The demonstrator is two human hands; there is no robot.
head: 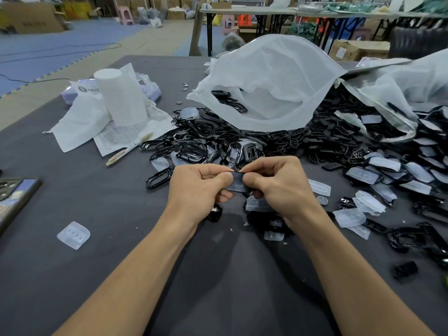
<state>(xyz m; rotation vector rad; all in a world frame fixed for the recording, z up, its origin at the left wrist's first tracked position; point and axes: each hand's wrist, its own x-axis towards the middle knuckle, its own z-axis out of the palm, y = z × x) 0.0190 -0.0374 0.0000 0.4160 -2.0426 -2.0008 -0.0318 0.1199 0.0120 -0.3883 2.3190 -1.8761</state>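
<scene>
Two white bags on the table (pixel 97 267). Middle bag (pixel 271 76): mouth open toward the camera, a handful of black buckles (pixel 229 100) inside, exact count not readable. Right bag (pixel 400 86): slumped on its side, black parts spilling from its mouth into the pile, contents mostly hidden.

Counts, left to right:
- One phone (pixel 14 197) at the left table edge, partly cut off.
- One loose clear cap (pixel 73 235) alone on bare cloth, three holes in it.
- One pen (pixel 128 149) lying across the corner of a printed sheet (pixel 114 135).
- One white roll (pixel 120 97) standing upright on the papers, with a plastic packet (pixel 149 89) behind it.
- Three small round discs (pixel 185 84) just left of the middle bag.
- One pile (pixel 206 141) of black buckles and clear caps, running from the sheet to the right edge. Too many to count.
- One coin (pixel 322 200) just right of the right hand.
- One black grid piece (pixel 406 270) sitting apart at near right.

Left hand (pixel 194 187) and right hand (pixel 278 185) are both curled, thumbs and forefingers pinching one dark piece (pixel 236 183) between them, over the table at the pile's near edge. Fingers cover most of the piece, so its shape is unclear. Under the hands: a few clear caps and a black buckle, partly hidden.
</scene>
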